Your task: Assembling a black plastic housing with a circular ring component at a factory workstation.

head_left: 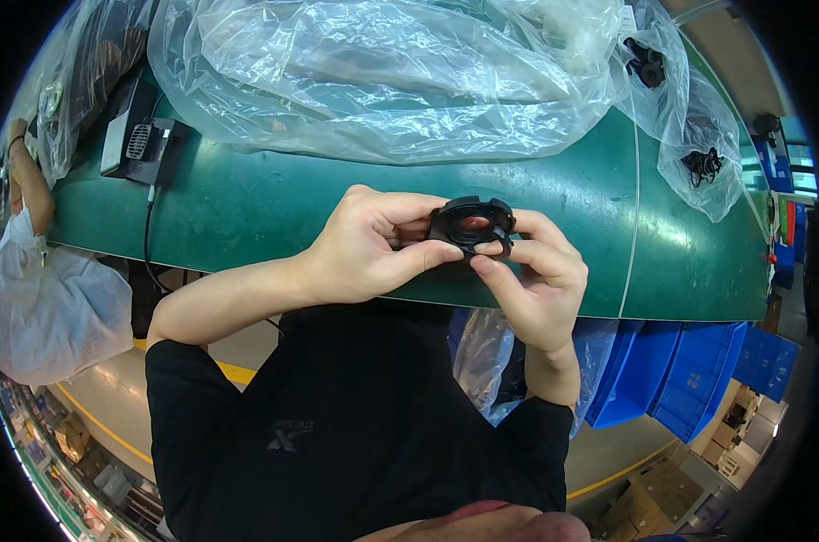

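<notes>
Black moulded ring housing [454, 221], apparently plastic, is held over the near edge of the green workbench [274, 203], just right of the frame's centre. Left hand [360, 248] grips its left side: thumb on the near lower rim, fingers partly hidden behind. Right hand [547, 275] pinches at the housing's lower right, thumb and forefinger close together beside a thin curved section [503, 240]; cannot tell whether that section is separate or moulded in.

Step in hand, as judged: close two-handed work on the housing, either adjusting something at the lower right rim or checking it. Next move seems to call for a firm left grip as brace, with light, controlled pressure from the right thumb and forefinger. Likely fault: a fingertip slipping off the narrow rim.

Surroundings: large clear plastic bag [409, 81] across the top of the frame; smaller clear bag [712, 194] with black parts [701, 166], upper right; blue bins [698, 379], lower right.
</notes>
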